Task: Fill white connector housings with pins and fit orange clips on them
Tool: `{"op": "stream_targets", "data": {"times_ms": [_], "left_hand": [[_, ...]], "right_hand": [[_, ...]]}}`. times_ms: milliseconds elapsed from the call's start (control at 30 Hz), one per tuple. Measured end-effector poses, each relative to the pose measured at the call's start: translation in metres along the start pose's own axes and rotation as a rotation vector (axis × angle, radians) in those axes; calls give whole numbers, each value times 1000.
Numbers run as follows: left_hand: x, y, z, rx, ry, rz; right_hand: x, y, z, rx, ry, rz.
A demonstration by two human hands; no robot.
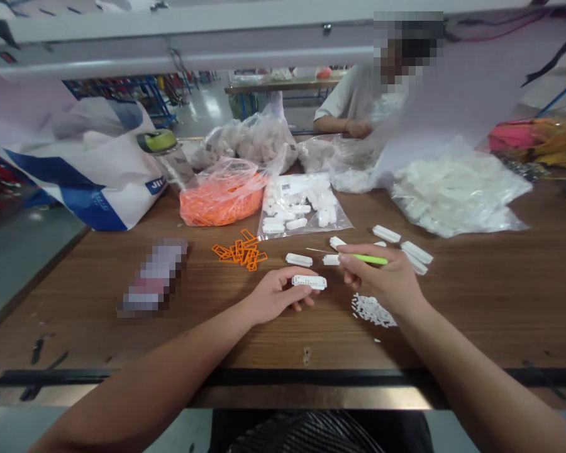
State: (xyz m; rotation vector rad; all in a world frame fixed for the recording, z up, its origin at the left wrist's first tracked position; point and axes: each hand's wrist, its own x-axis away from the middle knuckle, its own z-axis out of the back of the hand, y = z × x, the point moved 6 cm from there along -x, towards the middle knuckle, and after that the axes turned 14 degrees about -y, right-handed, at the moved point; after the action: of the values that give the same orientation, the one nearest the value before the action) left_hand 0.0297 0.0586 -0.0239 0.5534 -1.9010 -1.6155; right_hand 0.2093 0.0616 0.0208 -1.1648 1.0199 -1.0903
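Note:
My left hand (276,294) is closed round a small white plastic connector (309,282), held just above the wooden table (476,302). My right hand (387,277) pinches a thin green tool (370,258) that points left toward the connector. A little heap of tiny white pins (370,309) lies under my right wrist. More loose white connectors (299,259) lie beyond my hands, and a scatter of orange clips (243,253) sits to the left of them.
A clear bag of white connectors (298,211), a bag of orange parts (221,198) and bigger bags of white parts (453,192) lie further back. A white-and-blue bag (89,170) and a bottle (167,154) stand left. Another person (358,100) works opposite.

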Motion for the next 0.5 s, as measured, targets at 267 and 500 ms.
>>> {"op": "stream_targets", "data": {"times_ms": [267, 500], "left_hand": [[-2, 0, -6, 121, -50, -50], [1, -2, -10, 8, 20, 11]], "right_hand": [[15, -15, -38, 512, 17, 376], [8, -5, -33, 400, 0, 253]]}}
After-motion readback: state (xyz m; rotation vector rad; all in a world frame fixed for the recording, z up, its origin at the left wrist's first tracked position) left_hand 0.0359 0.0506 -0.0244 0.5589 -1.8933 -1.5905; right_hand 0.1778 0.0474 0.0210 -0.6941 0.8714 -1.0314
